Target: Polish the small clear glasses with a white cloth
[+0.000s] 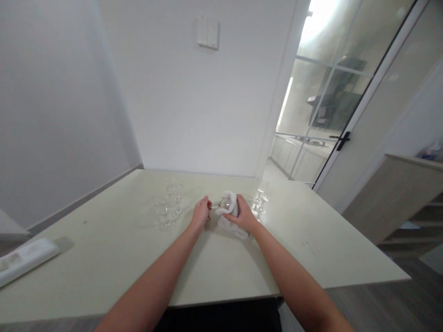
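In the middle of the table, my left hand (201, 212) is closed on the stem end of a stemmed glass (225, 204), which lies sideways with its bowl toward the right. A white cloth (232, 223) wraps round that bowl. My right hand (245, 216) grips the cloth and the bowl inside it from the right; its fingertips are partly hidden by the cloth. Several clear stemmed glasses (176, 193) stand left of my left hand. More clear glasses (259, 198) are just beyond my right hand, partly behind it.
The pale table (114, 258) reaches to a white wall (200, 115) at the back. A white foam-like tray (29, 259) lies at the far left edge. At the right are a glass door (332, 83) with a black handle (343, 140) and a wooden shelf unit (398, 198).
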The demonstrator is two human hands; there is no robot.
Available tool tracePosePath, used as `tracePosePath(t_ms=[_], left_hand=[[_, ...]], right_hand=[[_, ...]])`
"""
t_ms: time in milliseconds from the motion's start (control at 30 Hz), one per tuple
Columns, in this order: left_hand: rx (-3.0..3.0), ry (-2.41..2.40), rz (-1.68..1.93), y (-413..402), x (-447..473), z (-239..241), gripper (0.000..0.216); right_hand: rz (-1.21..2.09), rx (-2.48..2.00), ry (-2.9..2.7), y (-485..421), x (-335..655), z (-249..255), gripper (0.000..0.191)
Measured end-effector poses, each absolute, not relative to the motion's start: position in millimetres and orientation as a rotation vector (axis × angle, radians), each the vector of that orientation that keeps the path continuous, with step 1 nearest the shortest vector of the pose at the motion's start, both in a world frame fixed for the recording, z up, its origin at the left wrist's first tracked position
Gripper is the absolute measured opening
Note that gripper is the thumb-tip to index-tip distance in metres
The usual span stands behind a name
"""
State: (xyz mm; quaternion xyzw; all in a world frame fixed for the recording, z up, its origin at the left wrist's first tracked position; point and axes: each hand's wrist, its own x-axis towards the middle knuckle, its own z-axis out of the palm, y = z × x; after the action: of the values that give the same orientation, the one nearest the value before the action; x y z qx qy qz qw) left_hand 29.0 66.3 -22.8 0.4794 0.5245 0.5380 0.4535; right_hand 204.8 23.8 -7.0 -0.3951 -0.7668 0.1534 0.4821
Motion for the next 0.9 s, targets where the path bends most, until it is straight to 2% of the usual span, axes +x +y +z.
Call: tracePosePath(t_ms=[133,367,700,800,900], left_hand=[[1.022,1.182,1.246,61.1,33.3,-20.3,0.035],[1.091,1.175,1.224,59.2,35.9,-20.5,0.034],[1.343,1.148,1.305,60.5,36.3,-24.1,0.036],[1.585,1.146,1.428,55.7,33.1,-21.7,0.035],[1.872,1.123,1.537,47.2,28.6,-16.9,0.029]], right_hand=[[0.288,-0.957,-1.845,21.9,205.8,-6.7,0.058],[0.298,-1.044,-1.813,25.1,206.9,-12.9,0.048],[0.341,-1.128,-1.743,23.7,208.7,-10.3,0.046],[0.434,-1.12,-1.652,24.5,208.0,-10.1,0.045],[0.767,-1.098,-1.429,30.2,207.7,-14.0,0.041]])
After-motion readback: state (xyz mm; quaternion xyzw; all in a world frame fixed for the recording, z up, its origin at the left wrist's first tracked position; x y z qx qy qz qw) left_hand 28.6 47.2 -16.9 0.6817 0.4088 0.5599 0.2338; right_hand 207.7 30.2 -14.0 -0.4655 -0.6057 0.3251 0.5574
